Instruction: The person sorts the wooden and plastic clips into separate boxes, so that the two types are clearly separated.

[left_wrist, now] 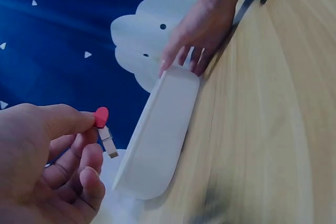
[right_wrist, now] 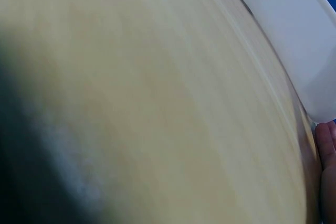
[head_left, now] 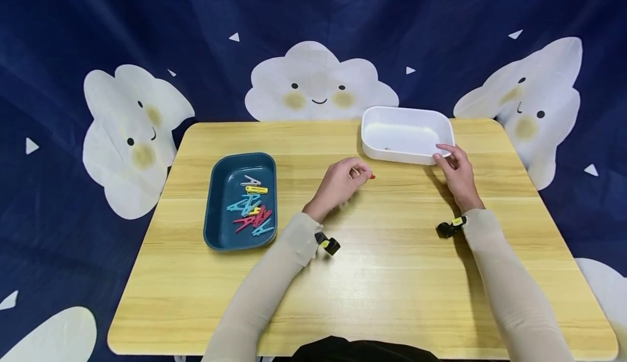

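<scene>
My left hand (head_left: 343,179) pinches a small wooden clothespin with a red heart (left_wrist: 102,118) between thumb and forefinger, over the table just short of the white plastic box. In the left wrist view the clothespin's wooden part (left_wrist: 107,142) points down. My right hand (head_left: 459,176) grips the near right corner of the white box (head_left: 399,158), with finger and thumb at its rim. One tiny item (head_left: 387,148) lies inside the box by its near wall; its kind is too small to tell. Only fingers (right_wrist: 325,142) of the right hand show in the right wrist view.
A dark blue tray (head_left: 215,209) stands on the table's left side. Several plastic clothespins (head_left: 252,209) in red, blue, yellow and pale colours lie in it. Behind the wooden table (head_left: 392,286) hangs a dark blue curtain (head_left: 313,2) with cloud faces.
</scene>
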Tool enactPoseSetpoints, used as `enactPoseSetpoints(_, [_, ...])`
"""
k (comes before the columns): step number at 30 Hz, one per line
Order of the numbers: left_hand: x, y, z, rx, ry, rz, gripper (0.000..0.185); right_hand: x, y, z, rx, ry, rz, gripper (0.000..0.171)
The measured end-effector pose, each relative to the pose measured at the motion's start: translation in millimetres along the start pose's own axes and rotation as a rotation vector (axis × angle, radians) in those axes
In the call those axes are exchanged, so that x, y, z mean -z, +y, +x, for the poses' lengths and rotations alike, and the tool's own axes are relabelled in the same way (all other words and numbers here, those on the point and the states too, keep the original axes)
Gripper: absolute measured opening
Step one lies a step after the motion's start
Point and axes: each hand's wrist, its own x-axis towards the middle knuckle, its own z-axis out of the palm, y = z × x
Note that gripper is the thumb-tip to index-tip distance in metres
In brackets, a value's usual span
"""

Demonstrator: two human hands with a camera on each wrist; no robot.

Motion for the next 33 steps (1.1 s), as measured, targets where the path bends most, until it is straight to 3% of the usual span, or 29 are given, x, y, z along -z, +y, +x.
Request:
enactPoseSetpoints(9, [-8.4, -0.4, 33.7, -0.005, 0.041, -0.046, 0.010, -2, -1, 1, 0.000, -0.009, 0.003, 0.042])
enactPoseSetpoints(17, [-10.5, 18.9, 68.5, -0.029, 0.023, -0.008, 0.011, -2, 1, 1, -0.005, -0.006, -0.006, 0.042])
enactPoseSetpoints(25, [-20.2, 25.7, 95.0, -0.038, 0.022, -0.007, 0.011, 1, 0, 1, -0.041, -0.005, -0.028, 0.044])
enactPoseSetpoints(33, [-33.0, 26.7, 121.1, -0.048, 0.063, 0.103, 0.014, -2, 1, 2, -0.022, 0.008, -0.020, 0.042])
